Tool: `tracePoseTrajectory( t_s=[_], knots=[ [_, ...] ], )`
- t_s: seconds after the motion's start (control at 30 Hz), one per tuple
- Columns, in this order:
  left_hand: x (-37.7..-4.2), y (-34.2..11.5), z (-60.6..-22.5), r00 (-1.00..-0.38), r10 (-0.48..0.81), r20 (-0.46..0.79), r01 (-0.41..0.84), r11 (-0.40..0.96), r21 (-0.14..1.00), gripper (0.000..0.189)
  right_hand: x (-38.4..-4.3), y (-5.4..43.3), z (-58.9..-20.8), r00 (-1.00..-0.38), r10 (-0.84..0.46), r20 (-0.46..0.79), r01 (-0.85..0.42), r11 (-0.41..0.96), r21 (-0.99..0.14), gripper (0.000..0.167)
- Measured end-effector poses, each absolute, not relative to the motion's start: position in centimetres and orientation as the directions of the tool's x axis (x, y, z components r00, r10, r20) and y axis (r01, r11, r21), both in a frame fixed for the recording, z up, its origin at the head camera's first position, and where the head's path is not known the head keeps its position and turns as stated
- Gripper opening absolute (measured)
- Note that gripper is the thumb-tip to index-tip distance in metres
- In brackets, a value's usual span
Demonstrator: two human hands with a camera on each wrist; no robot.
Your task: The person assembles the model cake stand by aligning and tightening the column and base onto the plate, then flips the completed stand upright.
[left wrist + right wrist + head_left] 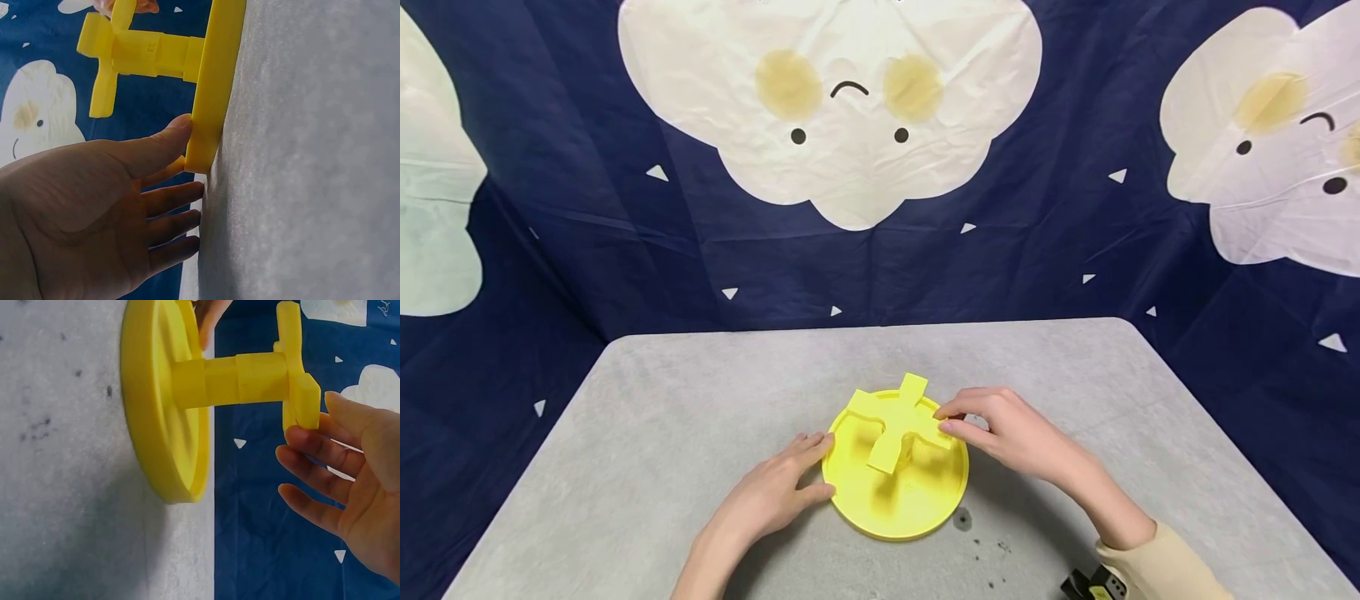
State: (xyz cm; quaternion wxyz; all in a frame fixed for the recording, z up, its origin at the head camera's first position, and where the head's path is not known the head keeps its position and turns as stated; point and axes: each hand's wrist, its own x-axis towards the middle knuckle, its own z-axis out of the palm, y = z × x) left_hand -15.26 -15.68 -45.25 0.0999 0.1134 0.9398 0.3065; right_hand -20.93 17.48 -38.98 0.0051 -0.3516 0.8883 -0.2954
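Observation:
A round yellow base [917, 508] with a low raised rim lies flat on the table. From its middle rises a stepped yellow post [231, 380], topped by a yellow four-armed cross piece [895, 421]. My left hand [775, 487] rests against the base's left rim; thumb and index finger touch the edge, and the other fingers stretch out fairly straight beside it. On the other side, my right hand [1007, 429] pinches the end of the cross piece's right arm between thumb and fingers. In the right wrist view, the remaining fingers are loosely bent below that arm.
The grey table [685, 400] has several dark spots near the base's lower right. Dark blue fabric [820, 275] with white clouds and small triangles hangs behind and at both sides. A black and yellow object [1097, 586] shows beside the beige right sleeve [1157, 567].

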Motion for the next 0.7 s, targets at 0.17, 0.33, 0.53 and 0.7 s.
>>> tracePoseTrajectory(
  t_s=[0.17, 0.33, 0.53, 0.7],
  knots=[
    [-15.3, -15.6, -45.2, -0.954, 0.276, -0.117, 0.155, 0.787, 0.597, 0.066, -21.1, 16.8, -38.5, -0.758, -0.593, 0.272, -0.637, 0.583, -0.504, 0.012],
    [-15.2, -15.7, -45.3, -0.954, 0.278, -0.113, 0.157, 0.786, 0.598, 0.066, -22.3, 15.6, -38.5, -0.756, -0.585, 0.294, -0.646, 0.594, -0.481, 0.029],
    [-15.2, -15.6, -45.2, -0.954, 0.28, -0.107, 0.163, 0.783, 0.601, 0.066, -23.5, 14.4, -39.0, -0.737, -0.656, 0.164, -0.629, 0.575, -0.524, 0.044],
    [-15.2, -15.6, -45.2, -0.954, 0.279, -0.112, 0.16, 0.787, 0.595, 0.066, -23.6, 14.7, -39.3, -0.751, -0.646, 0.137, -0.607, 0.593, -0.529, 0.04]
  ],
)
